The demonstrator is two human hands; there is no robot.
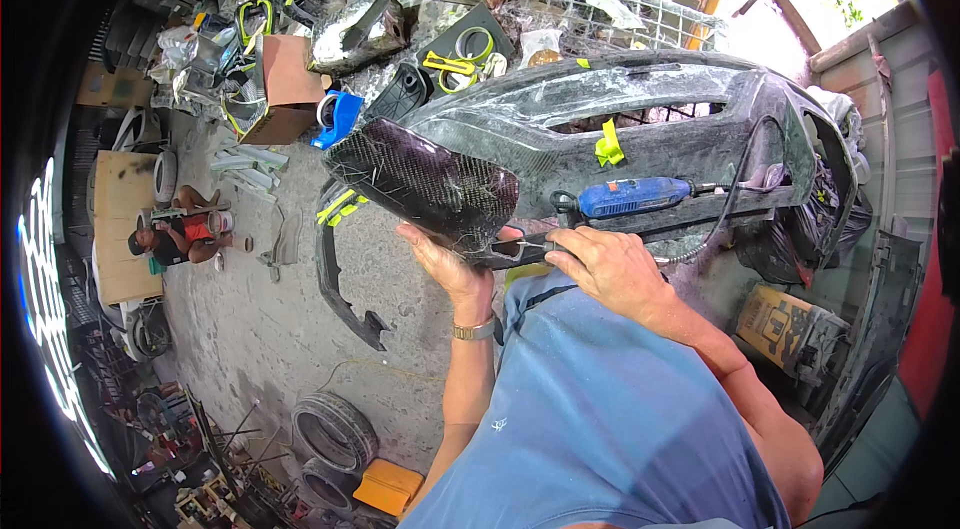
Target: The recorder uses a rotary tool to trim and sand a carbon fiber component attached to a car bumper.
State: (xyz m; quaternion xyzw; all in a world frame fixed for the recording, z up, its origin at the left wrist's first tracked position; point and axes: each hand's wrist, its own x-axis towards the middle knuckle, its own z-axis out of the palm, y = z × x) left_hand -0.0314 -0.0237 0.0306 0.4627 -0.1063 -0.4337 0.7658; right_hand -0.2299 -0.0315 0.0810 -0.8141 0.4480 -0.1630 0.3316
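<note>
My left hand holds up a dark, glossy carbon-fibre panel from below, its fingers mostly hidden under the curved piece. Loose pale fibres stick out along the panel's ragged edges. My right hand is closed, its fingers pinched on a thin metal tool at the panel's right end. Most of that tool is hidden, so its kind cannot be made out. Just beyond the right hand, a blue rotary tool with a cable lies on a dusty black car bumper.
Across the back runs a cluttered bench with a cardboard box, a blue tape dispenser, a yellow cutter and a wire grid. A curved black trim piece and tyres lie on the floor. Another person sits far left.
</note>
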